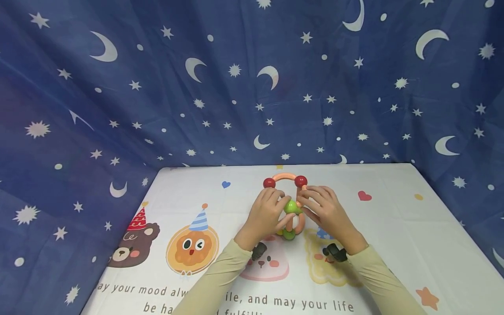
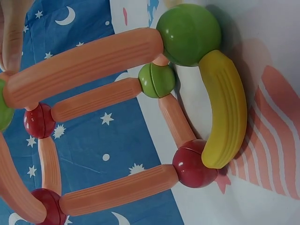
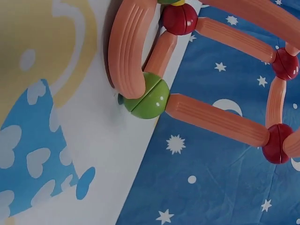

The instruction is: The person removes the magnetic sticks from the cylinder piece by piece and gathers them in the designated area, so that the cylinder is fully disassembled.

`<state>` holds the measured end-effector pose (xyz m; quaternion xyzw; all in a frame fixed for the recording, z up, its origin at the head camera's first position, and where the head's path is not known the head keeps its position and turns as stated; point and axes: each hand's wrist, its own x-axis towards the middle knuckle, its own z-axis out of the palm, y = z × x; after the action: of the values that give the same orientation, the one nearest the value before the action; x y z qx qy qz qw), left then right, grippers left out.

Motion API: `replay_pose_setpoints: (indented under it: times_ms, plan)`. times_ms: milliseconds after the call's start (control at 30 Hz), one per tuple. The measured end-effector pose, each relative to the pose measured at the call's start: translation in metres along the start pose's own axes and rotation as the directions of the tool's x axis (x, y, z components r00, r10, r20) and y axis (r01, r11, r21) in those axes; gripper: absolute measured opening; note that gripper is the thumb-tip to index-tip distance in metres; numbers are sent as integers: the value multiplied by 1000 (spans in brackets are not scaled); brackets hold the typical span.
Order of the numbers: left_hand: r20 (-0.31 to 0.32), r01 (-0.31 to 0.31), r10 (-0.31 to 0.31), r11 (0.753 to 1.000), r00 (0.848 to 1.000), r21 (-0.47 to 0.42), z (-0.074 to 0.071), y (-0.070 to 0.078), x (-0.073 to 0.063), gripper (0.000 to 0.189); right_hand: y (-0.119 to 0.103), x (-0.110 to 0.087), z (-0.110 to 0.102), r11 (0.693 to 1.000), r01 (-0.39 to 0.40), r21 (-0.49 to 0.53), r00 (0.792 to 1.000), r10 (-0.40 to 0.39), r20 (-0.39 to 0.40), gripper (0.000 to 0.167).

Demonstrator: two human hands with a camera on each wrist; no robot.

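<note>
Beige sleeves [image 1: 212,280] come nearest, over the white printed cloth [image 1: 386,236]. From my distant seat I watch the left hand [image 1: 266,212] pinch a green ball [image 1: 291,206] between thumb and finger. The right hand [image 1: 324,208] touches the same toy frame [image 2: 96,100] (whether it grips, I cannot tell). That frame sits between both hands, its red balls [image 1: 301,181] at the far end. Beyond hangs a blue curtain [image 1: 220,96].

- The table [image 1: 453,262] has a white cloth [image 1: 393,218] on it.
- The cloth shows a brown bear [image 1: 135,245], a round winking face [image 1: 191,246], a red heart [image 1: 364,196], an orange star [image 1: 427,298] and some words [image 1: 281,300].
- A toy [image 1: 291,206] made of balls [image 1: 301,181] and sticks [image 1: 284,176] stands on the cloth.
</note>
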<state>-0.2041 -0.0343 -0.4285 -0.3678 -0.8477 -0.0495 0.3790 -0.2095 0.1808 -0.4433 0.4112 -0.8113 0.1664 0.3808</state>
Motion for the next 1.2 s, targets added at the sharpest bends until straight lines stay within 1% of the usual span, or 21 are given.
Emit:
replay_pose_setpoints:
  times_ms: [33,67,167,267,433,633,733,900,967,1033,1100,1133,1200]
  plan:
    - [-7,-2,2,1000,1000,-4,0,0,0,36,0,1,1,1000,12,0,1000,-12,-7,25]
    - [-14,-3,3,1000,1000,-10,1,0,0,36,-1,1,1,1000,27,-1,999,-27,-21,25]
    - [-21,-2,2,1000,1000,-25,2,0,-1,36,-2,4,4,999,53,-1,997,-53,-59,34]
    - [-19,1,-2,999,1000,-37,3,-1,-1,34,-2,5,5,998,56,-1,995,-55,-85,35]
    - [-5,7,-7,999,1000,-48,3,-1,-1,32,-3,7,7,999,50,8,994,-49,-96,33]
    - [-18,-7,6,999,1000,-51,3,-1,0,33,-3,7,6,999,46,13,994,-45,-97,34]
    - [-8,-3,3,999,1000,-50,3,-1,0,33,-2,6,6,999,39,10,996,-38,-76,36]
    - [19,7,-6,999,1000,-42,1,-2,-1,33,-2,2,5,1000,26,-8,1000,-26,-12,39]
    - [23,7,-6,999,1000,-39,1,-2,-2,33,-2,1,5,1000,25,-11,1000,-25,8,38]
    - [24,8,-7,999,1000,-38,1,-2,-2,33,-2,0,5,999,33,-12,999,-33,21,30]
    - [27,10,-9,999,1000,-42,2,-2,-2,33,-1,-1,5,999,43,-12,998,-43,39,15]
    - [27,10,-9,999,1000,-43,2,-3,-2,33,0,-1,6,999,47,-17,998,-46,51,15]
    - [24,9,-8,999,1000,-46,2,-3,-2,34,0,-2,6,998,57,-30,996,-54,75,29]
